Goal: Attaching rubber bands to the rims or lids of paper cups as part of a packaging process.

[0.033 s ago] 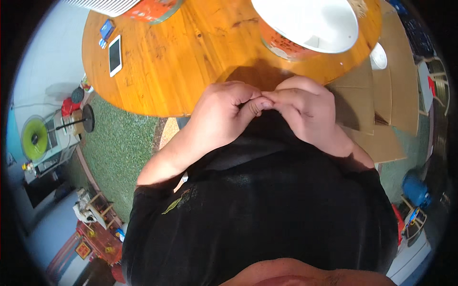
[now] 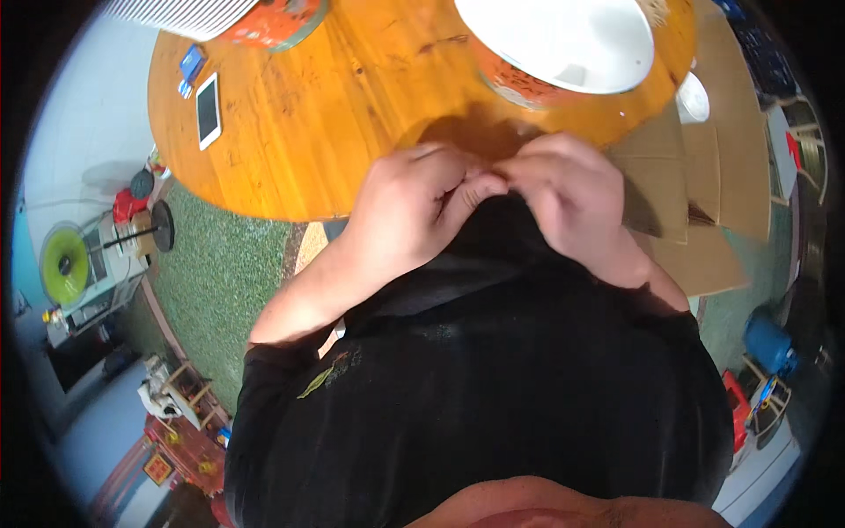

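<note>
Before my chest, at the near edge of the round wooden table, both hands meet fingertip to fingertip. My left hand is closed in a pinch, its thumb pressed toward the curled fingers. My right hand is closed too and a little blurred, with its fingertips touching those of the left. Anything between the fingertips is too small or hidden to make out. Just beyond the hands stands an orange-red bucket with a wide white bowl on top, holding a small pale piece.
A white phone and a small blue packet lie on the table's left side. At the far left is another orange-red bucket under a ribbed white lid or basket. Flattened cardboard and a white cup are at right. A green fan stands left.
My right hand has turned slightly and its fingers are blurred by motion. The fingertips stay together, and the table's things have shifted a little left in the view.
</note>
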A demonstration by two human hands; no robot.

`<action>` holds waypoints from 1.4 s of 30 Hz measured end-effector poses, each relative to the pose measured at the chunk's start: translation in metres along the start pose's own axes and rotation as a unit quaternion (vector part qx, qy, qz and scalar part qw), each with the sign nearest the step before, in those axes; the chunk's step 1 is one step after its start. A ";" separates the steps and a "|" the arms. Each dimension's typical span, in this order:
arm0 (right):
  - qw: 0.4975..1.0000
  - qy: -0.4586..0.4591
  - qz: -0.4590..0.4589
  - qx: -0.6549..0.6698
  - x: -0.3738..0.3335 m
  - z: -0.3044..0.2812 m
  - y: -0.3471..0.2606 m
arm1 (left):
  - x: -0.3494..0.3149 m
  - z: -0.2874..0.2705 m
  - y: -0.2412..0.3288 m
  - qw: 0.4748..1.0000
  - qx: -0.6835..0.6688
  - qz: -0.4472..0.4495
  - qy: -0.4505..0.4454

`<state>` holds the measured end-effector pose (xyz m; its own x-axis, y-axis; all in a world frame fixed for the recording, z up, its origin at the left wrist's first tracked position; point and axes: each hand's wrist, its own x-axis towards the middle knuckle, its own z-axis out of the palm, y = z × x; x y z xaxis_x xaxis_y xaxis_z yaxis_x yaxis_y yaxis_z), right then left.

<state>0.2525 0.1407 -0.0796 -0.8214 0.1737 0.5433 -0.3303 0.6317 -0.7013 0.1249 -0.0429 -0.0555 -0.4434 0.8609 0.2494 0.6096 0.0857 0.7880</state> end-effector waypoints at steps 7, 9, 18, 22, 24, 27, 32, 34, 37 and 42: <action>0.891 0.357 0.202 0.194 -0.035 -0.072 0.061 | 0.122 0.029 0.051 0.900 0.215 0.359 0.119; 0.875 0.325 0.202 0.298 -0.025 -0.076 0.055 | 0.137 0.032 0.070 0.914 0.233 0.319 0.090; 0.897 0.219 0.219 0.316 0.013 -0.034 0.016 | 0.088 -0.012 0.056 0.980 0.200 0.025 0.004; 0.919 0.141 0.168 0.328 0.021 -0.005 0.009 | 0.061 -0.030 0.063 0.979 0.196 -0.046 -0.010; 0.914 0.116 0.160 0.356 0.026 0.005 0.006 | 0.049 -0.036 0.057 0.983 0.173 -0.059 -0.015; 0.888 0.080 0.194 0.409 0.029 0.015 -0.001 | 0.039 -0.042 0.058 0.976 0.208 -0.061 -0.020; 0.891 0.083 0.191 0.403 0.026 0.023 -0.006 | 0.031 -0.044 0.050 0.981 0.187 -0.044 -0.032; 0.906 0.083 0.196 0.365 0.021 0.026 0.003 | 0.032 -0.045 0.046 0.983 0.178 -0.032 -0.036; 0.927 0.079 0.195 0.312 0.018 0.026 0.004 | 0.031 -0.045 0.043 0.986 0.163 -0.027 -0.037; 0.937 0.070 0.196 0.281 0.020 0.020 0.000 | 0.034 -0.046 0.043 0.983 0.171 0.000 -0.069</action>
<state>0.2269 0.1286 -0.0779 -0.8745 0.4321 0.2203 -0.2407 0.0077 -0.9706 0.1064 -0.0329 0.0127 -0.3649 0.9187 0.1514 0.8049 0.2296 0.5472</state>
